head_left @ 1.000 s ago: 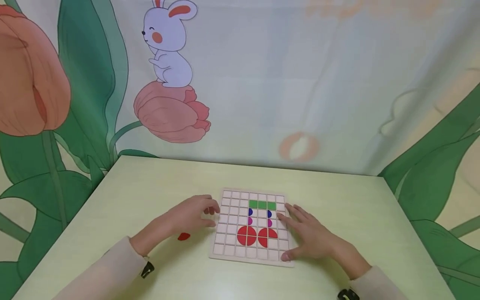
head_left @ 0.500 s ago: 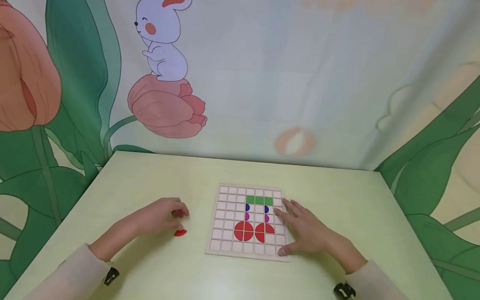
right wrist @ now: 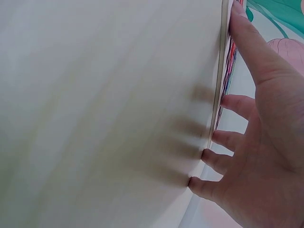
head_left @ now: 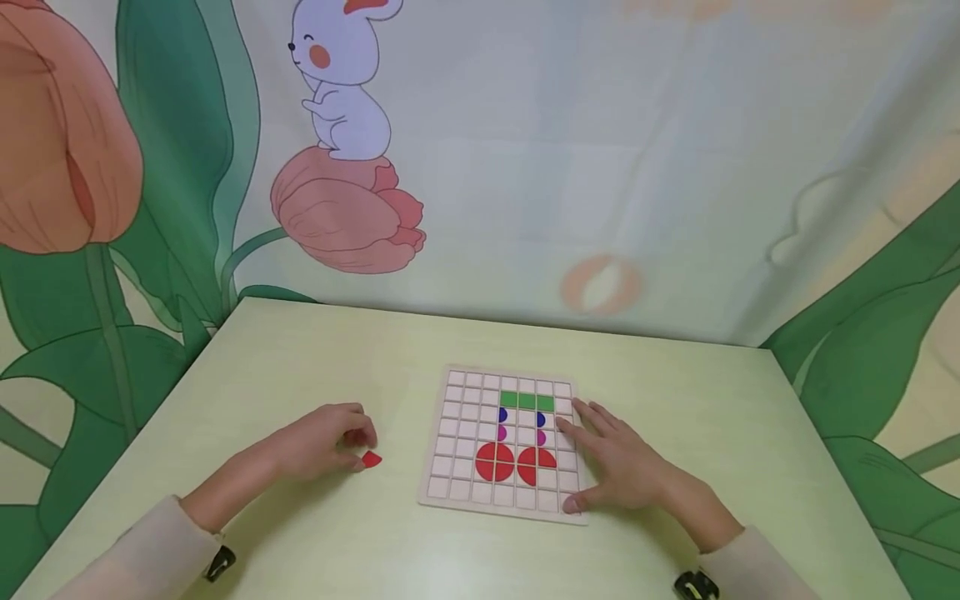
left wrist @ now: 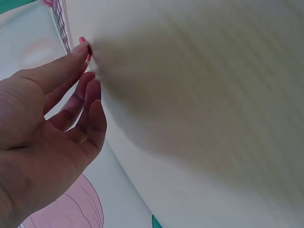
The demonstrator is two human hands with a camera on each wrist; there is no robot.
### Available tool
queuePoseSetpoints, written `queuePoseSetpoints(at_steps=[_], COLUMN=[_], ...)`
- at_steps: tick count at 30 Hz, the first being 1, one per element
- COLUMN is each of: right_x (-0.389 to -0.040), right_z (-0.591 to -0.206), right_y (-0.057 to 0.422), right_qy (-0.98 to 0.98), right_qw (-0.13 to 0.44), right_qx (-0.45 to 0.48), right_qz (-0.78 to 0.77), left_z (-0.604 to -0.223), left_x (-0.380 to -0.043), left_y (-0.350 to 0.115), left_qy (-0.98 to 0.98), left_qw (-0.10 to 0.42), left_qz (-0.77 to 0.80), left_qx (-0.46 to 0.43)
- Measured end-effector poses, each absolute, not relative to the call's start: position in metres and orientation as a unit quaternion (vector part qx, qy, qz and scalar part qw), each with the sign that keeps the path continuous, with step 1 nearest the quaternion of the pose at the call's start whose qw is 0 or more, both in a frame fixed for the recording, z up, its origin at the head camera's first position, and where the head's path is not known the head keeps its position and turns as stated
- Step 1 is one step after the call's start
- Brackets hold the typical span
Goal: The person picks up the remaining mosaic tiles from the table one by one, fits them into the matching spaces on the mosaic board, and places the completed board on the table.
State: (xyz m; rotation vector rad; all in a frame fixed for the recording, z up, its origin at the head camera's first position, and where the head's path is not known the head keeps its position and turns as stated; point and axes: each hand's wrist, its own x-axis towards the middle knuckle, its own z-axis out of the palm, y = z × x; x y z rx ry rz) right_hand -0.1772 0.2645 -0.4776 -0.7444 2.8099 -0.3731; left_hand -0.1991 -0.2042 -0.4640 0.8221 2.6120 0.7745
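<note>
My left hand [head_left: 318, 442] pinches a red quarter-circle tile [head_left: 372, 459] between thumb and forefinger, left of the board and low over the table. In the left wrist view the tile [left wrist: 82, 40] shows only as a thin red edge at the fingertips. A pale square grid board [head_left: 450, 429] carries a row of green squares [head_left: 527, 402], small blue half-circles [head_left: 503, 415], magenta half-circles [head_left: 502, 433], a full red circle [head_left: 495, 462] and a three-quarter red circle [head_left: 528, 467]. Fingers spread, my right hand [head_left: 626, 467] rests along the board's right edge, thumb on its lower right corner.
The pale yellow table [head_left: 315, 350] extends around the board. Behind it hangs a cloth backdrop [head_left: 510, 167] printed with a rabbit, tulips and leaves. A dark strap [head_left: 221, 563] shows at the left wrist and another strap [head_left: 696, 585] at the right.
My left hand has moved left, away from the board, to the loose red tile and has taken hold of it. The tile has turned slightly. My right hand stays at the board's edge.
</note>
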Motion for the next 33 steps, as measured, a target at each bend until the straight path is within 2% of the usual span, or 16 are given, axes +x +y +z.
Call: queuePoseSetpoints(at_steps=[6,21,33], right_x=[-0.177,-0.178,-0.179], right_z=[-0.48,-0.483,-0.483], right_y=[0.266,0.268,0.268], right_qy=[0.954,0.956,0.954], right_qw=[0.102,0.105,0.098], right_qx=[-0.254,-0.248,-0.256], right_qz=[-0.124,-0.12,-0.12], left_z=[-0.468,-0.467,-0.459], left_x=[-0.199,-0.203,-0.212], left_y=[-0.206,-0.197,-0.159], left_qy=[0.903,0.891,0.886], left_qw=[0.13,0.149,0.139], left_qz=[0.279,0.314,0.315], left_qx=[0.299,0.292,0.311])
